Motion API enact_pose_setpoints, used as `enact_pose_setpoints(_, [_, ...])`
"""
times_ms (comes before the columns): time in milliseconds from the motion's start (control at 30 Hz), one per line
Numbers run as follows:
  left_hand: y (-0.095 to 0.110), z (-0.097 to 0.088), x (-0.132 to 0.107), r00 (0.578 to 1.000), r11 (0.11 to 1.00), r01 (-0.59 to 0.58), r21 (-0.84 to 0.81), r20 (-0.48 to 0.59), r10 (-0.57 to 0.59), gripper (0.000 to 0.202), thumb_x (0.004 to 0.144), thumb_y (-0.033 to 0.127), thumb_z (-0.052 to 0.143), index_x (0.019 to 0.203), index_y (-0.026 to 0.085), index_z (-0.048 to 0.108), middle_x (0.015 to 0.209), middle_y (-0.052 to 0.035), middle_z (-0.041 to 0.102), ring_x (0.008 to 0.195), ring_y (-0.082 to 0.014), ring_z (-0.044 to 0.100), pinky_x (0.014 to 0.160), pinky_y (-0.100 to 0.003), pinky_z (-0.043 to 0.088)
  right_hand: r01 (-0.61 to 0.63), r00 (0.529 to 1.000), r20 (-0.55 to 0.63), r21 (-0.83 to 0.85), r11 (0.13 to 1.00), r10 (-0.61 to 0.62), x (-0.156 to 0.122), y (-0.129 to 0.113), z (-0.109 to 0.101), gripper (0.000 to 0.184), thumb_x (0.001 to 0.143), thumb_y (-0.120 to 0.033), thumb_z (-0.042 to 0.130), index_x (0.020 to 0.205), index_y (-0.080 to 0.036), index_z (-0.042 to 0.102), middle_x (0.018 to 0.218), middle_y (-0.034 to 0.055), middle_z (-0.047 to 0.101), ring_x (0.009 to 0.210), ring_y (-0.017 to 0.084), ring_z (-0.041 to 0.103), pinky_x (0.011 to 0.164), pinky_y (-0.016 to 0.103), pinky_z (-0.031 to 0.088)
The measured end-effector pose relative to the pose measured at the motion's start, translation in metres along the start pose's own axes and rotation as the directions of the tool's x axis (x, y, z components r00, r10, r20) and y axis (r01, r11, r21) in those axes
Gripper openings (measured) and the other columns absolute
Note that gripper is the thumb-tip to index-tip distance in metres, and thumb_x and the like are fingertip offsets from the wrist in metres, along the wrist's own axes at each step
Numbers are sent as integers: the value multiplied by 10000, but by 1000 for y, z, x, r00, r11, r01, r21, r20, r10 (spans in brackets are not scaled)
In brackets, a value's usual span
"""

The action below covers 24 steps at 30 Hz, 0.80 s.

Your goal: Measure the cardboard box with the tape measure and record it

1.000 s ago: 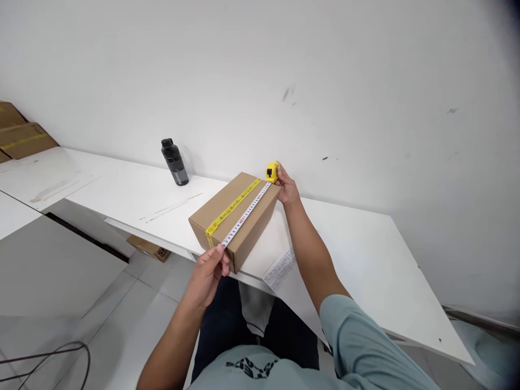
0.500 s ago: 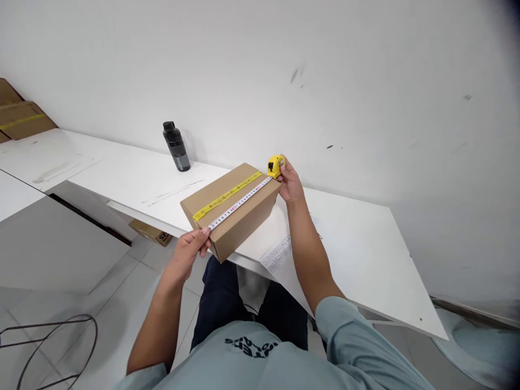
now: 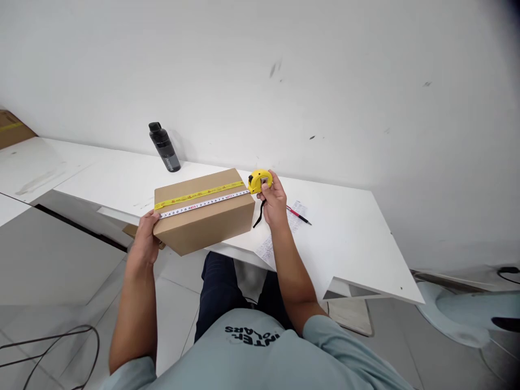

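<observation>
A brown cardboard box (image 3: pixel 209 233), sealed with a yellow strip of printed tape (image 3: pixel 195 197), sits at the front of the white table. My left hand (image 3: pixel 143 238) is closed at the box's left end, thumb on the tip of the white measuring blade. That blade lies along the box top beside the yellow strip. At the right end, my right hand (image 3: pixel 276 203) grips the yellow tape measure (image 3: pixel 260 181), its black strap (image 3: pixel 259 215) hanging below. The left fingers are partly hidden behind the box edge.
A dark water bottle (image 3: pixel 165 149) stands near the wall. Right of the box, a red and black pen (image 3: pixel 299 215) lies over a sheet of writing (image 3: pixel 266 250). Another carton (image 3: pixel 14 130) is at the far left, and a pale chair (image 3: pixel 450 314) at the right.
The box has turned, its left end swinging left along with my left hand. My right hand and the tape measure have moved slightly left and down. The pen has come into view.
</observation>
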<state>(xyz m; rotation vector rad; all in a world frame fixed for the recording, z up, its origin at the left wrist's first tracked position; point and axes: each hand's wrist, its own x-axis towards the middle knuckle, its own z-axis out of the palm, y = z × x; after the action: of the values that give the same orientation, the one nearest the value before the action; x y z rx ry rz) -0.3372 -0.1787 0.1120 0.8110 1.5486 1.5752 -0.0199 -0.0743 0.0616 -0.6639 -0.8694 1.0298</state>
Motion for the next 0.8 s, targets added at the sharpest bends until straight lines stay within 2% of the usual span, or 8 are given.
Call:
enact_pose_setpoints(67, [-1,6,3,997,995,37,-94,74,-30,521,632,518,762,1031,224,605,925,-7,660,740,-161,585,603,-256,421,13,1000,-23,13,1000,-13,-5,-2,1,584,776,-512,832,1332,-401,692,1136,-7,691,670,93,459,631,258,488])
enact_pose_setpoints(167, [-1,9,5,1000,993,-8,-115,-24,5,489,618,479,790,984,233,581,854,14,643,698,-147,568,574,-242,413,19,998,-53,42,999,-17,-9,-6,2,570,759,-502,848,1299,-387,708,1172,1,689,707,97,477,613,244,465])
enact_pose_setpoints(233, [0,6,6,995,999,-27,-22,-97,24,445,619,481,793,908,232,561,762,35,590,643,-131,508,535,-231,369,19,998,-64,40,999,-16,-11,-7,3,577,754,-510,845,1297,-374,703,1202,10,685,738,107,492,610,245,459])
enact_pose_setpoints(300, [3,-1,9,995,989,-32,145,-93,46,415,645,528,780,813,224,552,701,37,542,626,-131,464,526,-235,360,19,997,-77,23,1000,-17,-14,-9,2,592,753,-522,837,1305,-363,690,1224,18,681,763,118,504,613,249,459])
enact_pose_setpoints(400, [13,-11,14,997,915,-79,395,12,80,434,715,615,720,705,215,553,660,13,528,646,-160,465,550,-266,383,13,995,-95,-14,1000,-14,-17,-10,1,628,744,-539,829,1322,-356,669,1228,26,679,781,130,513,615,259,460])
enact_pose_setpoints(500, [26,-14,17,986,822,-165,545,111,125,443,753,633,674,657,219,548,631,-4,528,647,-184,462,558,-293,364,12,995,-101,-31,999,-15,-20,-11,0,646,734,-549,834,1328,-365,658,1217,24,682,774,132,510,610,261,459])
enact_pose_setpoints(700, [43,-13,33,953,730,-281,623,270,137,452,767,645,652,637,235,515,625,-13,540,657,-203,467,567,-302,356,37,994,-96,-50,998,-42,-22,-11,-1,618,767,-570,821,1325,-366,649,1173,23,681,761,130,513,620,262,473])
enact_pose_setpoints(800, [43,-13,47,933,730,-323,603,331,140,444,786,631,662,647,240,503,619,-6,513,648,-196,448,564,-303,350,51,993,-104,-78,996,-59,-22,-10,-2,608,785,-567,804,1335,-367,639,1168,25,679,782,138,533,629,266,477])
